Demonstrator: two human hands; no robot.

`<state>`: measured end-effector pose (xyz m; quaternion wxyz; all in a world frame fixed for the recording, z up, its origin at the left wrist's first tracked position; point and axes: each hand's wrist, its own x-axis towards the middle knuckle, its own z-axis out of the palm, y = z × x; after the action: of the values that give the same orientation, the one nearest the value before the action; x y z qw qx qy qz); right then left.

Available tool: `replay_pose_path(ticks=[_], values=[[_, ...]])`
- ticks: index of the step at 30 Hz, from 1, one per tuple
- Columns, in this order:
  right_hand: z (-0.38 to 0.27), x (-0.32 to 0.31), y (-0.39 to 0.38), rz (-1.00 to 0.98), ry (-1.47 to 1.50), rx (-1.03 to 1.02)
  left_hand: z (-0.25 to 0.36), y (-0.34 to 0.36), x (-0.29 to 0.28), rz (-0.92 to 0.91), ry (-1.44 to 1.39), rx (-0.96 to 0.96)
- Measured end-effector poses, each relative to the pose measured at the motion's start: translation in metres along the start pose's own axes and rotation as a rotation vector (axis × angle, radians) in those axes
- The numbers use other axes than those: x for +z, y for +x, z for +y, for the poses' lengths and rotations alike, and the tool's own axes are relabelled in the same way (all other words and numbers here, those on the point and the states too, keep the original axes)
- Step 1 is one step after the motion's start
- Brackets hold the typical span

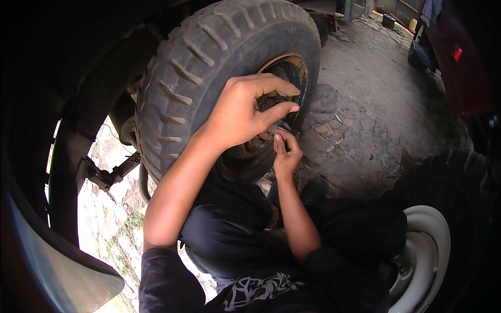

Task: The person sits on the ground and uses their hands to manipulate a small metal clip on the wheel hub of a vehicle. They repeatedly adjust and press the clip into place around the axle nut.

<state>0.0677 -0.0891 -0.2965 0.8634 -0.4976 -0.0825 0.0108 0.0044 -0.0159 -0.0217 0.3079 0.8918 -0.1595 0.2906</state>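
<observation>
A large truck wheel with a black, deep-lugged tyre (203,68) stands in front of me, its rusty orange-brown rim (297,65) facing right. My left hand (242,107) is in front of the rim; its thumb and fingers are curved and apart, with a gap between them and nothing visible inside. Just below, my right hand (287,156) is closed in a pinch at the wheel's hub. A small grey rounded piece (282,126) shows at its fingertips, too small to name. The left hand covers part of the hub.
Behind on the right lies a second wheel with a white rim (425,250). Scraps and bits of debris (326,128) are strewn over the grey stone floor (360,78). Dark vehicle bodywork rises on the left, with a metal linkage (104,177) beside the tyre. A dark red panel (459,62) stands at far right.
</observation>
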Motion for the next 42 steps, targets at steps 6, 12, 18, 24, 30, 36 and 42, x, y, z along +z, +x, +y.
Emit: replay_pose_path(ticks=[6, 12, 18, 24, 30, 36, 42], values=[[0.046, 0.025, -0.018, 0.109, -0.032, -0.058, 0.004, -0.001, -0.003, -0.018, -0.008, 0.042], [0.033, 0.025, -0.017, 0.123, 0.073, 0.046, 0.003, -0.001, -0.002, -0.045, -0.029, 0.045], [0.038, 0.03, -0.012, 0.145, 0.021, -0.06, -0.001, -0.001, 0.003, -0.072, -0.009, 0.049], [0.032, 0.031, -0.02, 0.16, 0.061, 0.02, -0.001, -0.001, 0.005, -0.078, 0.01, 0.066], [0.055, 0.02, -0.025, 0.164, -0.067, 0.03, 0.0, 0.001, 0.003, -0.084, 0.0, 0.019], [0.052, 0.018, -0.012, 0.157, -0.147, -0.07, 0.0, 0.001, 0.002, -0.086, 0.001, 0.018], [0.037, 0.019, -0.018, 0.172, -0.237, -0.18, -0.001, -0.003, 0.004, -0.098, 0.0, 0.035]])
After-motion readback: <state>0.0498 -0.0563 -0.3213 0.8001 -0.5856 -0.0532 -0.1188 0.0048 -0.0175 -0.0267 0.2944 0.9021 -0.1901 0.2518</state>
